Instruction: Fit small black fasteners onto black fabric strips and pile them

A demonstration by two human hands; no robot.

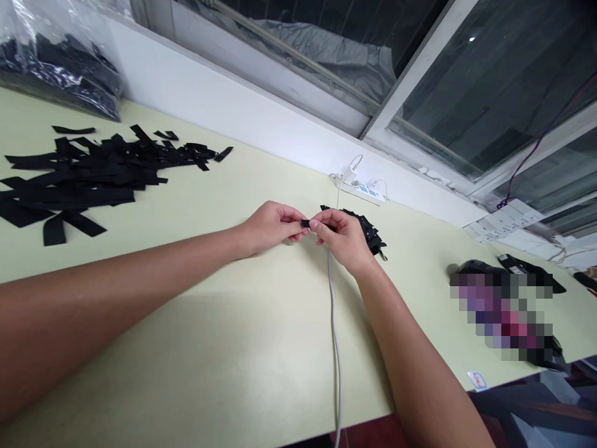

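Between my two hands, over the middle of the table, is a short black fabric strip (305,223). My left hand (275,225) pinches its left end between thumb and fingers. The fingers of my right hand (342,236) close on its other end and cover most of that side. Just behind my right hand lies a small pile of black strips (370,231), partly hidden by the hand. A larger loose heap of black strips (97,165) spreads over the table's left side.
A clear plastic bag (69,68) of black pieces stands at the back left. A white power strip (361,190) lies by the wall, and a grey cable (333,323) runs forward under my right hand. Further right are a blurred-out object (504,317) and a small label (477,380).
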